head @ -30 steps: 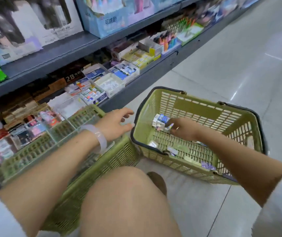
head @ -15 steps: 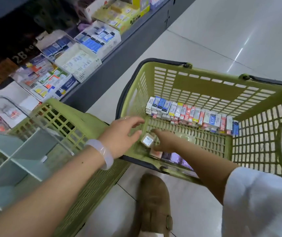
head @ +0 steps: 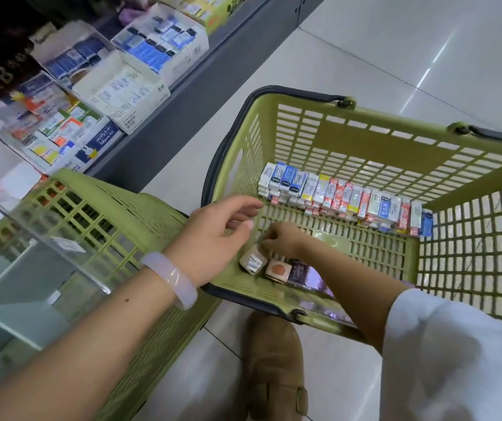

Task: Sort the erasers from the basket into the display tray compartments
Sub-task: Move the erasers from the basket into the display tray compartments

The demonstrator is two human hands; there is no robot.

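R hand (head: 277, 238) has shifted from the row at the basket's (head: 395, 123) far wall to its near corner; fingers now pinch a small boxed eraser (head: 254, 260), tilted, beside an orange-dot one (head: 278, 269). L hand (head: 218, 235) still hovers at near-left rim, fingers apart. Pick in progress; acrylic tray (head: 31, 268) left of basket.

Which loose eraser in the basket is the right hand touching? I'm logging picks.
The right hand touches the beige barcode-labelled eraser at the near-left corner; the orange-dot eraser beside it lies untouched.

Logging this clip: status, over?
Left hand open over green plastic basket. Right hand pinching small square boxed eraser. Nothing blocking.
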